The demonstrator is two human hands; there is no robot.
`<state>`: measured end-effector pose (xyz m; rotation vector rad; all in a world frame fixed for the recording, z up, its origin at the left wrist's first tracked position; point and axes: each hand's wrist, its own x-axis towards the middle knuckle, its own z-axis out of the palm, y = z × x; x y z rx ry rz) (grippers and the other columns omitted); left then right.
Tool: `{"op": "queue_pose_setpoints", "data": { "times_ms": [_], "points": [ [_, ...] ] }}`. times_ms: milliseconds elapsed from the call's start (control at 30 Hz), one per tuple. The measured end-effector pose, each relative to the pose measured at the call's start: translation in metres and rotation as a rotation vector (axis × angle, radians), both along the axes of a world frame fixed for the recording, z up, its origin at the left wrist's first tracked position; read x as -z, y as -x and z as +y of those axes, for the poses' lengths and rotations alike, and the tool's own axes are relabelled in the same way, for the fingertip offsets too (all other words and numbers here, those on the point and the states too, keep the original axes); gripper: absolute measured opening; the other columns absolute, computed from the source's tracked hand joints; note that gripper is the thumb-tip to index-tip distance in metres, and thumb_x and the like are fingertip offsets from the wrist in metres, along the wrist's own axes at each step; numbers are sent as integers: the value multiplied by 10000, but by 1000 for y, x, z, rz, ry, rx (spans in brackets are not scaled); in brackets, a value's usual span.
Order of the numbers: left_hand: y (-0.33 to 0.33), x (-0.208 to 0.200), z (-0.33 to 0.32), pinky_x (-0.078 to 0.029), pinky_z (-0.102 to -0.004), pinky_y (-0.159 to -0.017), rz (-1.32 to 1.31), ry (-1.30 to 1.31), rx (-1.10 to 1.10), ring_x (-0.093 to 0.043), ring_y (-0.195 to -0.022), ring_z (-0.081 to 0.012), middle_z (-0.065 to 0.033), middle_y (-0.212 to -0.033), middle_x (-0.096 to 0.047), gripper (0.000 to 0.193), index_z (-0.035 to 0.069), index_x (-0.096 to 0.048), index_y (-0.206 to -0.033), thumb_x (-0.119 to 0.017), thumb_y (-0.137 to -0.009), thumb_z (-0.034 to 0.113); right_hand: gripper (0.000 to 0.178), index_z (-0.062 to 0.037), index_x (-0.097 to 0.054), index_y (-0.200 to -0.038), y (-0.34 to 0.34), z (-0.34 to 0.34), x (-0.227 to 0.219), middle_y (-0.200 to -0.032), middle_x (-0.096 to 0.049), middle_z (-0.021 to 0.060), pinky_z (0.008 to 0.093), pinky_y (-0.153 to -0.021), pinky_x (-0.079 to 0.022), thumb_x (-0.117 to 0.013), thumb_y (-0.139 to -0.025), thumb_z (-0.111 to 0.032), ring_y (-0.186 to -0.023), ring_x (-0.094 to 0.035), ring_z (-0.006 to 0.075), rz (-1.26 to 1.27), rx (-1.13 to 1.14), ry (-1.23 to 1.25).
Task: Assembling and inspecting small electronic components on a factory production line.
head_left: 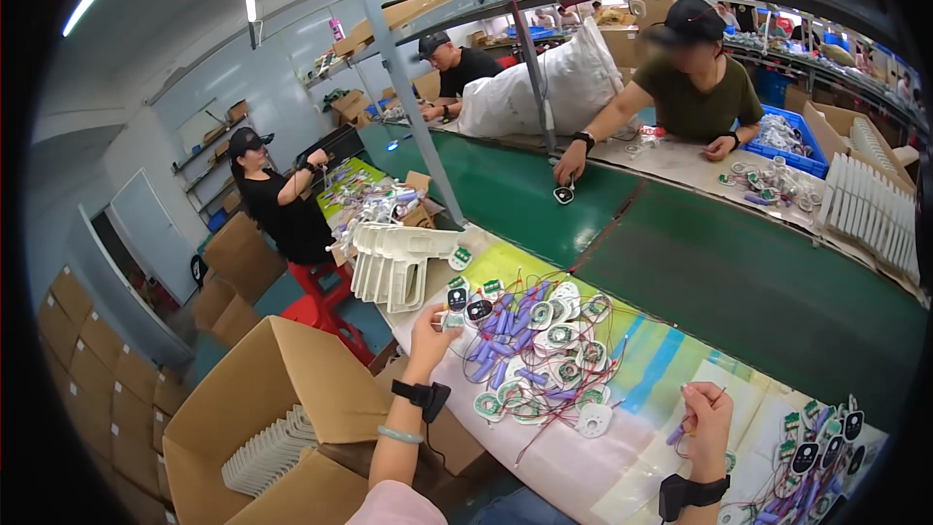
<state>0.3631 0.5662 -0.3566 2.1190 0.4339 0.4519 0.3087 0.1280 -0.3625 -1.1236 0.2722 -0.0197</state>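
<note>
At the left end of a heap of parts, my left hand (pixel 430 342) is closed, pinching a small white part with a bit of green (pixel 452 320). Two black-faced discs (pixel 478 310) lie by its fingertips. The heap holds several purple battery cells (pixel 501 323) with thin red and black wires, plus round white housings (pixel 562 334) with green circuit boards. Over the pale sheets on the right, my right hand (pixel 707 420) has its fingers curled in. A purple battery cell (pixel 676 435) shows at its fingers, and a thin tip sticks out above them.
White plastic frames (pixel 397 267) stand stacked beyond my left hand. An open carton (pixel 277 355) with more frames is at the left. Another parts pile (pixel 812 457) lies at the right. Past the green conveyor belt (pixel 719 253), a person (pixel 695 87) reaches across with a part; two others work farther left.
</note>
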Motion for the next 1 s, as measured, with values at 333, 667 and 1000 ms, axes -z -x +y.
{"op": "queue_pose_setpoints", "data": {
  "times_ms": [333,667,1000],
  "points": [
    [11,-61,-173,-457,-216,-653,-313,-25,566,-574,-756,-85,-17,-844,-591,404,2,-527,-1157,-671,-779,14,85,12,-627,-799,3,8,-3,-553,-517,-32,173,-385,-260,-668,-803,-63,-420,-381,15,-50,-53,91],
    [-4,-47,-157,-461,-468,-608,87,-730,616,-586,-684,-394,-202,-733,-599,389,40,-497,-1027,-669,-737,234,93,1,-620,-808,1,-4,1,-562,-510,-34,169,-393,-248,-669,-809,-78,-439,-379,14,-28,-14,54],
    [-8,-75,-150,-481,-410,-656,-188,-1106,380,-517,-867,-313,-141,-851,-504,416,27,-550,-802,-747,-647,359,108,-5,-628,-821,1,-2,8,-614,-551,-30,163,-451,-296,-681,-801,-98,-519,-433,17,-7,-62,130]
  ]
}}
